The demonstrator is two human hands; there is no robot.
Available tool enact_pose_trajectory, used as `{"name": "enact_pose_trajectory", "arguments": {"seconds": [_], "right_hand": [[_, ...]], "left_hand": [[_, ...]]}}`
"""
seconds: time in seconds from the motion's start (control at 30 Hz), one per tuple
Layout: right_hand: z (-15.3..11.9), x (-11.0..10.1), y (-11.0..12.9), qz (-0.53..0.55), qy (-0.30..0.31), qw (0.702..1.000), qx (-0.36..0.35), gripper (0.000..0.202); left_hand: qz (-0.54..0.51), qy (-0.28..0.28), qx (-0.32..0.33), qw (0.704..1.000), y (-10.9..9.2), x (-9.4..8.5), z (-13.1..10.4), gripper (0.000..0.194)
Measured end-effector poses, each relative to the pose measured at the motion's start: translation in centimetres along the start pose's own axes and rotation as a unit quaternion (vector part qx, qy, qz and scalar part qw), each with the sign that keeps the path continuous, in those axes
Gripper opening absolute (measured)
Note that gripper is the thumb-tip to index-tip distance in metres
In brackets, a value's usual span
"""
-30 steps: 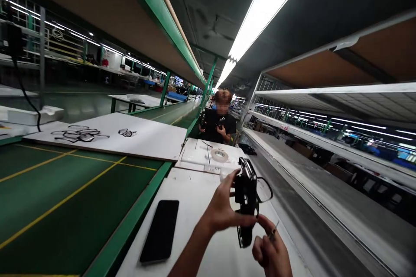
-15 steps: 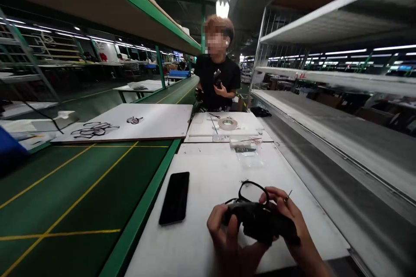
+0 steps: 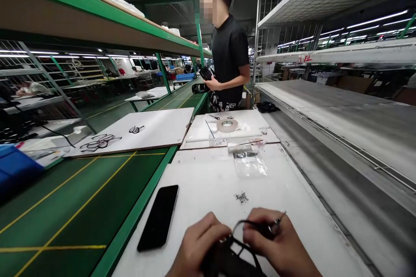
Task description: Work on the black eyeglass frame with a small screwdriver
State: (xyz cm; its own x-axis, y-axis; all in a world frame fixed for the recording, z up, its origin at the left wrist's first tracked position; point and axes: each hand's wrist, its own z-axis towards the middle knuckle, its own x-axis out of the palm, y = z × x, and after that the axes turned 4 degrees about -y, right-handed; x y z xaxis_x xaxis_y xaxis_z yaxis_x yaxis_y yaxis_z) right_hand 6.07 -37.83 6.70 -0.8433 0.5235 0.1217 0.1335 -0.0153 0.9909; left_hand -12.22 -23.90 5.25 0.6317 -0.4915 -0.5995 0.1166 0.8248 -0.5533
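My left hand (image 3: 202,242) is closed round a black device (image 3: 224,257) low in the view, its shape partly hidden by the fingers. A thin black strap (image 3: 248,249) loops up from the device. My right hand (image 3: 276,238) pinches the strap near its end, and a slim metal-tipped tool (image 3: 278,220) sticks out between its fingers. Just beyond both hands, a small pile of tiny dark pieces (image 3: 241,198) lies on the white board (image 3: 201,181). A black phone (image 3: 158,217) rests to the left of my left hand.
Farther back are a clear plastic bag (image 3: 251,165), a tape roll (image 3: 227,126) and black cords (image 3: 100,142) on another board. A person in black (image 3: 230,47) stands beyond, holding black objects. Metal shelving (image 3: 325,95) runs along the right; a green belt (image 3: 74,199) lies left.
My hands have moved down in view with the device, and my right hand now grips the strap. The person has turned sideways and appears closer. The pile is more exposed.
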Motion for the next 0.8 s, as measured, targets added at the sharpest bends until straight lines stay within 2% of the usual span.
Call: {"name": "enact_pose_trajectory", "arguments": {"seconds": [0.13, 0.23, 0.3, 0.37, 0.5, 0.53, 0.6, 0.67, 0.73, 0.8], "right_hand": [[3.6, 0.8, 2.8, 0.016, 0.068, 0.997, -0.035, 0.022], [7.4, 1.5, 3.5, 0.011, 0.051, 0.997, -0.055, 0.025], [9.6, 1.7, 3.0, 0.006, 0.033, 0.998, -0.047, 0.030], [11.0, 1.5, 1.8, 0.004, 0.035, 0.999, -0.025, 0.036], [11.7, -0.2, -1.1, -0.004, 0.061, 0.998, 0.003, 0.048], [11.8, -0.9, -1.6, -0.023, 0.040, 0.999, -0.001, 0.051], [12.3, -2.4, -2.4, -0.094, -0.046, 0.994, -0.017, 0.052], [13.1, -3.8, -2.9, -0.171, -0.133, 0.976, -0.025, 0.052], [14.1, -4.8, -3.3, -0.213, -0.177, 0.961, -0.022, 0.052], [14.8, -5.6, -3.7, -0.237, -0.189, 0.953, -0.020, 0.049]], "left_hand": [[0.058, -0.099, 0.066, 0.991, 1.1, -1.4, 2.7, 0.028], [0.126, -0.156, 0.127, 0.971, 2.6, -1.9, 4.4, 0.035], [0.143, -0.185, 0.133, 0.963, 4.0, -1.7, 4.8, 0.037], [0.123, -0.205, 0.110, 0.965, 5.5, -1.0, 4.4, 0.036], [0.017, -0.247, 0.066, 0.967, 7.4, 0.4, 2.1, 0.034], [-0.008, -0.257, 0.054, 0.965, 7.6, 0.6, 1.5, 0.033], [-0.040, -0.273, 0.027, 0.961, 7.6, 0.6, 0.8, 0.028], [-0.046, -0.275, 0.001, 0.960, 7.4, 0.3, 0.8, 0.025], [-0.027, -0.272, -0.008, 0.962, 7.3, -0.2, 1.0, 0.024], [0.009, -0.267, -0.010, 0.964, 7.1, -0.7, 1.4, 0.021]]}}
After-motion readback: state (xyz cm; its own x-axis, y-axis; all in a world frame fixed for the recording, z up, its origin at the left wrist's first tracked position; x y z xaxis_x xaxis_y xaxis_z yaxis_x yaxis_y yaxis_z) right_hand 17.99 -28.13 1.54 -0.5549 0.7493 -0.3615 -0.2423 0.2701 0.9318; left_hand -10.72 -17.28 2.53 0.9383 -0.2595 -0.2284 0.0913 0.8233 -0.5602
